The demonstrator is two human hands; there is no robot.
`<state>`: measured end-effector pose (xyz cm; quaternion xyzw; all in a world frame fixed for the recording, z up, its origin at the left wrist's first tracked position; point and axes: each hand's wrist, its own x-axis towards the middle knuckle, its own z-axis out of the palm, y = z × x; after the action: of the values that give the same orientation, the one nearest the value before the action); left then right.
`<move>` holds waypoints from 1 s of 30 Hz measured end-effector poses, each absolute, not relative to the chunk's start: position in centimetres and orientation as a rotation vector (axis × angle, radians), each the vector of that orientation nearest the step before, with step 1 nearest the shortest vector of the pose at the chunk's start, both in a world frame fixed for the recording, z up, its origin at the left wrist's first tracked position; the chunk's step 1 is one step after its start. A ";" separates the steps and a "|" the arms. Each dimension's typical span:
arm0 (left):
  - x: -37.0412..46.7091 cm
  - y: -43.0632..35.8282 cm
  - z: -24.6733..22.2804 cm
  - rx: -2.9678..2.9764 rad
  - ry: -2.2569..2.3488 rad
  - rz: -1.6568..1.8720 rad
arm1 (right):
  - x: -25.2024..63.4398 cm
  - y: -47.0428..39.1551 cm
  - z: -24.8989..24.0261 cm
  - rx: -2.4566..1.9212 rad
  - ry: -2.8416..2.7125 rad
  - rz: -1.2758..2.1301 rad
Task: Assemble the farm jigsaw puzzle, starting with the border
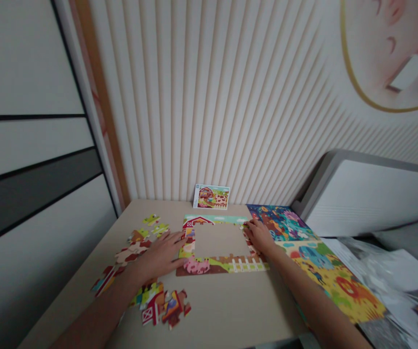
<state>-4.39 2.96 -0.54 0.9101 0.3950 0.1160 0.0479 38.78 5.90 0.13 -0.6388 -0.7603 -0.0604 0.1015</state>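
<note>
A puzzle border (223, 266) forms a rectangular frame on the table, its middle showing bare tabletop. My left hand (161, 254) lies spread at the frame's left side, fingertips on or beside its edge, holding nothing visible. At the upper right part of the frame rests my right hand (260, 235), its fingers bent down onto the border pieces; whether it grips one is hard to see. Loose puzzle pieces (172, 306) lie near my left forearm, and more loose pieces (132, 252) are spread to the left. A small picture card (211, 197) of a barn and cow leans against the wall.
Two colourful puzzles, a dark blue one (283, 222) and a yellow one with animals (339, 281), lie right of the frame. Beyond the table (230, 310) are plastic wrapping (376, 266) and a grey-edged headboard (383, 198). A ribbed wall (201, 106) stands behind.
</note>
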 end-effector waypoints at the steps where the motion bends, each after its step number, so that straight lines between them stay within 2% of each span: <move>1: -4.4 3.0 -0.5 2.773 1.203 0.362 | 38.8 5.9 0.1 -1.884 -2.242 -0.176; 16: -4.5 2.6 -0.1 2.757 1.199 0.348 | 40.8 4.4 1.5 -1.790 -2.255 -0.142; 30: -4.8 3.2 -0.8 2.800 1.188 0.432 | 39.8 -1.0 3.2 -1.615 -2.393 0.083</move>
<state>-4.85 3.21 -0.82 0.9109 0.3865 0.1404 0.0349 39.84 -0.98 3.16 -0.5546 -0.8220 0.0286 0.1264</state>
